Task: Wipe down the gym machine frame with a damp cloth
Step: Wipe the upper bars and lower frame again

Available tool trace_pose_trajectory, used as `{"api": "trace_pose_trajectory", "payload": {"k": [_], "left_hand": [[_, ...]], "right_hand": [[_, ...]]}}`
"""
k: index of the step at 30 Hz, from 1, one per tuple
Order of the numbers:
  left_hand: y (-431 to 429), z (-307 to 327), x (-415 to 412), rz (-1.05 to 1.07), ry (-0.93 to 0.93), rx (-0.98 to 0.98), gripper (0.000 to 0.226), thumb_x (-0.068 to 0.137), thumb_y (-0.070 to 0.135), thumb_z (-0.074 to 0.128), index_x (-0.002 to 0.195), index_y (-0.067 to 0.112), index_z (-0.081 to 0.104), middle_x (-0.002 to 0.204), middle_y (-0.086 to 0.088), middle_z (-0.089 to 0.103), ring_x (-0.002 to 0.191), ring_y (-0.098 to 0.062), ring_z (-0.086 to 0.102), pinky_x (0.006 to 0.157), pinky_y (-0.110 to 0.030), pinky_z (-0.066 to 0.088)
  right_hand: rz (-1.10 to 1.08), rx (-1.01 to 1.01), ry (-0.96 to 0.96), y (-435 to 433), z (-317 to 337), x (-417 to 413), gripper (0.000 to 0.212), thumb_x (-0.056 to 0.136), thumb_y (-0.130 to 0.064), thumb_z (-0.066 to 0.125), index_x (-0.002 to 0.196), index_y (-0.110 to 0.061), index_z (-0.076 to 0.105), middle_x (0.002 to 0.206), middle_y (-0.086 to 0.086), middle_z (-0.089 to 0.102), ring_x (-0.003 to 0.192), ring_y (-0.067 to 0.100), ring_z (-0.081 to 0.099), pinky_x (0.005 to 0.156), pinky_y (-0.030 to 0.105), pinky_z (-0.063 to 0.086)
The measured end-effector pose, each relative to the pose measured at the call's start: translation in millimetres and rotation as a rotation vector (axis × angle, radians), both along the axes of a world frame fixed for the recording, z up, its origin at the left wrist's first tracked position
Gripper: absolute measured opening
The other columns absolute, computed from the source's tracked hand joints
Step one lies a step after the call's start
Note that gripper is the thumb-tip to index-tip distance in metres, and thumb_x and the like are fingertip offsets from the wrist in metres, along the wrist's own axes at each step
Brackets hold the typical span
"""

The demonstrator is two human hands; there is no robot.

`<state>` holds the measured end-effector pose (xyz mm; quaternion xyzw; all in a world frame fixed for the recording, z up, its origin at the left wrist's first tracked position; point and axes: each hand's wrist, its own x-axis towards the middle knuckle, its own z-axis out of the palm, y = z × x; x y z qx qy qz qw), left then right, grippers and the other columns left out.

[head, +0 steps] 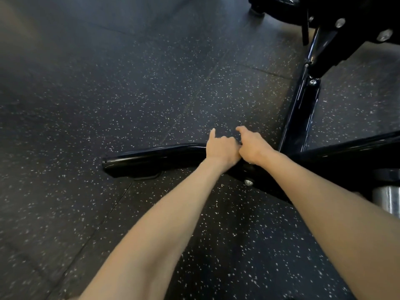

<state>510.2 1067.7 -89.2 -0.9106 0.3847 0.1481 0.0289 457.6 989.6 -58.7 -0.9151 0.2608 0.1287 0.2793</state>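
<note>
Down low: both hands sit side by side, touching, on the black base bar of the frame (151, 158), just left of where it meets the beam running up and away. Left hand (220, 149) and right hand (253, 148) each have fingers curled toward the bar's far edge. No cloth visible, so can't tell whether they grip one. Probably paired to press along the bar. Frame is glossy black and lies flat on the speckled rubber floor (108, 94). Bolt (248, 182) shows; streaky reflections.
</note>
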Motion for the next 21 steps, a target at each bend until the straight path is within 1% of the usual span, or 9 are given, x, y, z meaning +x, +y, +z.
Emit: {"api": "trace_pose_trajectory", "payload": {"k": [3, 6, 9, 11, 13, 16, 18, 20, 21], "left_hand": [[12, -5, 16, 0.050, 0.035, -0.036, 0.043, 0.097, 0.031, 0.027, 0.118, 0.027, 0.065, 0.110, 0.001, 0.066, 0.112, -0.024, 0.057, 0.117, -0.050, 0.004], [44, -5, 48, 0.224, 0.078, -0.008, 0.041, 0.090, 0.027, 0.028, 0.103, 0.021, 0.067, 0.111, -0.005, 0.064, 0.108, -0.028, 0.056, 0.114, -0.053, 0.010], [102, 5, 70, 0.420, 0.130, -0.046, 0.027, 0.089, 0.017, 0.029, 0.081, 0.017, 0.055, 0.112, -0.009, 0.058, 0.100, -0.030, 0.052, 0.111, -0.053, 0.020], [138, 7, 76, 0.568, 0.080, -0.074, 0.025, 0.090, 0.010, 0.031, 0.076, 0.013, 0.051, 0.110, -0.011, 0.059, 0.103, -0.032, 0.053, 0.111, -0.052, 0.022], [157, 2, 71, 0.598, -0.037, -0.059, 0.029, 0.093, 0.008, 0.031, 0.082, 0.007, 0.058, 0.099, -0.012, 0.064, 0.097, -0.034, 0.058, 0.114, -0.053, 0.017], [168, -14, 60, 0.717, -0.198, -0.223, 0.046, 0.095, 0.020, 0.026, 0.063, 0.006, 0.055, 0.066, -0.004, 0.059, 0.080, -0.027, 0.059, 0.118, -0.050, 0.005], [181, -23, 53, 0.822, -0.294, -0.298, 0.044, 0.094, 0.023, 0.026, 0.073, 0.007, 0.060, 0.080, -0.004, 0.062, 0.100, -0.026, 0.058, 0.119, -0.050, -0.004], [194, -32, 44, 0.940, -0.355, -0.342, 0.042, 0.097, 0.023, 0.028, 0.116, 0.004, 0.060, 0.127, -0.010, 0.058, 0.135, -0.025, 0.038, 0.115, -0.047, -0.014], [195, -35, 41, 1.023, -0.348, -0.362, 0.046, 0.099, 0.023, 0.027, 0.136, 0.002, 0.046, 0.147, -0.012, 0.042, 0.144, -0.023, 0.023, 0.113, -0.046, -0.016]], "right_hand": [[-0.017, -0.004, 0.016, 5, -5, 13, 0.060, 0.093, -0.004, 0.049, 0.149, -0.017, 0.029, 0.134, 0.017, 0.052, 0.120, 0.033, 0.052, 0.102, 0.044, 0.044], [-0.005, 0.012, 0.021, 11, -9, 20, 0.053, 0.093, -0.004, 0.047, 0.144, -0.018, 0.040, 0.136, 0.015, 0.051, 0.120, 0.031, 0.053, 0.104, 0.043, 0.043], [0.002, 0.043, 0.043, 14, -14, 16, 0.045, 0.095, -0.004, 0.044, 0.137, -0.017, 0.050, 0.136, 0.015, 0.052, 0.120, 0.032, 0.053, 0.104, 0.045, 0.043], [-0.020, 0.029, 0.039, 15, -16, 11, 0.044, 0.094, -0.003, 0.044, 0.136, -0.015, 0.051, 0.135, 0.016, 0.053, 0.121, 0.033, 0.052, 0.105, 0.045, 0.042], [-0.036, 0.004, 0.035, 16, -16, 7, 0.045, 0.094, -0.002, 0.045, 0.137, -0.014, 0.050, 0.134, 0.017, 0.053, 0.121, 0.034, 0.052, 0.106, 0.045, 0.042], [-0.010, -0.012, 0.036, 18, -10, 9, 0.047, 0.093, -0.001, 0.044, 0.137, -0.013, 0.050, 0.134, 0.017, 0.053, 0.119, 0.034, 0.053, 0.103, 0.046, 0.043], [0.018, -0.033, 0.017, 23, -6, 15, 0.046, 0.093, 0.000, 0.044, 0.136, -0.013, 0.050, 0.132, 0.017, 0.054, 0.116, 0.035, 0.054, 0.101, 0.046, 0.045], [0.028, -0.064, -0.011, 30, -4, 21, 0.044, 0.093, -0.001, 0.044, 0.135, -0.013, 0.050, 0.129, 0.016, 0.056, 0.113, 0.035, 0.055, 0.096, 0.044, 0.047], [0.035, -0.089, -0.025, 35, -3, 24, 0.044, 0.092, -0.001, 0.044, 0.134, -0.012, 0.050, 0.127, 0.016, 0.055, 0.112, 0.035, 0.054, 0.094, 0.043, 0.047]]}}
